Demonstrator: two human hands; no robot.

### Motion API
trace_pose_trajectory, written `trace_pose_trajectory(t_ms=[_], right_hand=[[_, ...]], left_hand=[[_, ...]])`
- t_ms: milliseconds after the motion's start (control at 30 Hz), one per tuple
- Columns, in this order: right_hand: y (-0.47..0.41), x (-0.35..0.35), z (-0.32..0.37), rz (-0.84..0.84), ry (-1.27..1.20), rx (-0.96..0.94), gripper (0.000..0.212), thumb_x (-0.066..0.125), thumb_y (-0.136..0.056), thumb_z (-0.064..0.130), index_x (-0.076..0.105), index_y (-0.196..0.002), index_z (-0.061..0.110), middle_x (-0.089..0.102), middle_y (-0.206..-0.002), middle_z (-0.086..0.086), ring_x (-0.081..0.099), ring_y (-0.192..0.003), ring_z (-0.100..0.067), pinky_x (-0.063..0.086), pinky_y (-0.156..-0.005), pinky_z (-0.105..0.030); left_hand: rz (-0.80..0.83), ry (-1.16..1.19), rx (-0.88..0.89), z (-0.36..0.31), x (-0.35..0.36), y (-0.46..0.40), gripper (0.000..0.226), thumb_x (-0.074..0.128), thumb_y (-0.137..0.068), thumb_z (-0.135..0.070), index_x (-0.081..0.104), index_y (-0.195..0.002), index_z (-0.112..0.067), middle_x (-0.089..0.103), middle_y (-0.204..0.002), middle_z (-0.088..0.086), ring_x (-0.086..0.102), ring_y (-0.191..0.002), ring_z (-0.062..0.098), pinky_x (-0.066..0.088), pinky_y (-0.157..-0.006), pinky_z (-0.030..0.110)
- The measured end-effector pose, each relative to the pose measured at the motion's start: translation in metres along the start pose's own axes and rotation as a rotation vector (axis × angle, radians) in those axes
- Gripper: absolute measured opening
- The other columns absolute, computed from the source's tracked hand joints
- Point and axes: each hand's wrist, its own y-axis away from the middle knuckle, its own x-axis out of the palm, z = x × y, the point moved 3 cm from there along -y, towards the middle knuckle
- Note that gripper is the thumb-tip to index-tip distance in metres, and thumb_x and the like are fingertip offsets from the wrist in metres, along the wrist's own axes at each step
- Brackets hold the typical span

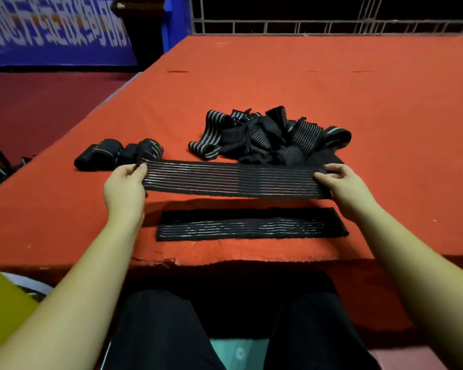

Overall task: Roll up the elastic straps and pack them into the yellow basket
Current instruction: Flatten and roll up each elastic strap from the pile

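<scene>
A wide red surface (305, 84) carries the work, and most of it is not yet done. The largest item on it is a tangled heap of loose straps (267, 137) at the far centre, none of them rolled. Just nearer, a person holds one striped strap (233, 180) stretched flat above the surface: the left hand (125, 188) pinches its left end between thumb and fingers, and the right hand (342, 185) pinches its right end the same way. Below it, close to the near edge, another strap (251, 224) lies flat and unrolled. At the far left sit a few finished rolls (118, 153), side by side, apparently waiting to be packed. A yellow shape (3, 303) at the near left corner, off the surface, may be the basket; too little shows to tell whether anything is in it. Rolling looks barely under way, with packing yet to come.
</scene>
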Motion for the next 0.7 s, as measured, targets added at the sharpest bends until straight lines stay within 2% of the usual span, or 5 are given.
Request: trace_pose_trajectory(t_ms=[133,200,367,533,700], right_hand=[[0.026,-0.006,-0.008,-0.09,0.183,0.014,0.029,0.073,-0.086,0.035,0.058,-0.109,0.024,0.066,-0.102,-0.001,0.063,-0.094,-0.019,0.048,-0.082,-0.034],[0.035,-0.008,-0.01,-0.12,0.261,0.003,0.026,0.071,-0.087,0.036,0.059,-0.109,0.026,0.065,-0.1,0.001,0.06,-0.092,-0.017,0.042,-0.076,-0.031],[0.049,-0.01,-0.02,-0.153,0.385,-0.014,0.026,0.068,-0.089,0.033,0.061,-0.111,0.021,0.064,-0.093,0.002,0.057,-0.086,-0.017,0.036,-0.071,-0.028],[0.053,-0.012,-0.035,-0.204,0.498,-0.029,0.025,0.065,-0.09,0.034,0.064,-0.11,0.019,0.066,-0.093,0.0,0.061,-0.088,-0.023,0.038,-0.07,-0.031],[0.055,-0.008,-0.042,-0.248,0.587,-0.037,0.026,0.059,-0.092,0.035,0.064,-0.113,0.021,0.061,-0.091,0.003,0.058,-0.088,-0.024,0.038,-0.069,-0.032]], left_hand=[[0.03,-0.015,-0.001,0.023,-0.01,0.023,0.008,0.064,-0.088,-0.03,0.065,-0.093,-0.024,0.069,-0.085,-0.005,0.065,-0.077,0.015,0.05,-0.076,0.039],[0.054,-0.064,0.021,0.031,-0.013,0.033,0.009,0.063,-0.09,-0.029,0.062,-0.098,-0.025,0.071,-0.095,-0.002,0.068,-0.089,0.017,0.051,-0.084,0.038],[0.07,-0.214,0.104,0.038,-0.019,0.051,0.015,0.063,-0.094,-0.025,0.056,-0.107,-0.022,0.066,-0.097,0.0,0.063,-0.089,0.019,0.045,-0.077,0.032],[0.146,-0.371,0.105,0.052,-0.017,0.055,0.023,0.061,-0.095,-0.029,0.053,-0.114,-0.021,0.066,-0.099,0.004,0.062,-0.093,0.025,0.047,-0.079,0.041],[0.192,-0.517,0.11,0.052,-0.011,0.06,0.03,0.056,-0.097,-0.028,0.051,-0.124,-0.015,0.061,-0.098,-0.002,0.055,-0.088,0.02,0.036,-0.07,0.033]])
